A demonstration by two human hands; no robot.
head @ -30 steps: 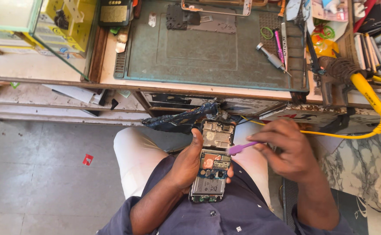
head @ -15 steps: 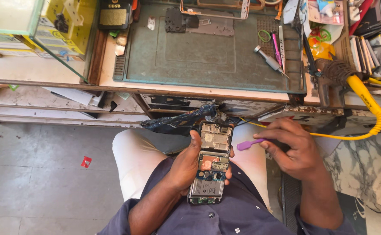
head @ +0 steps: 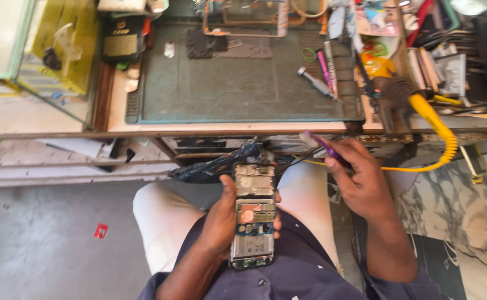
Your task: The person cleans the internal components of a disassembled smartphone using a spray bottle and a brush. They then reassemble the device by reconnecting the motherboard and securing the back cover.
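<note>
My left hand (head: 224, 219) grips an opened phone (head: 253, 214) over my lap, its back cover off so the circuit boards and metal shields show. The phone lies lengthwise, top end towards the workbench. My right hand (head: 360, 180) is to the right of the phone and apart from it, raised near the bench's front edge. It is closed on a thin purple tool (head: 324, 145) whose tip points up and left.
A grey-green work mat (head: 243, 83) covers the wooden bench (head: 115, 114), with a clear phone frame (head: 243, 19) at its far edge. Screwdrivers, tweezers and clutter fill the right side, and a yellow coiled cable (head: 440, 130) hangs off the front. A glass case (head: 32, 50) stands left.
My right hand has drawn the purple tool away from the phone, up and to the right towards the bench edge. My left hand keeps the phone in the same place.
</note>
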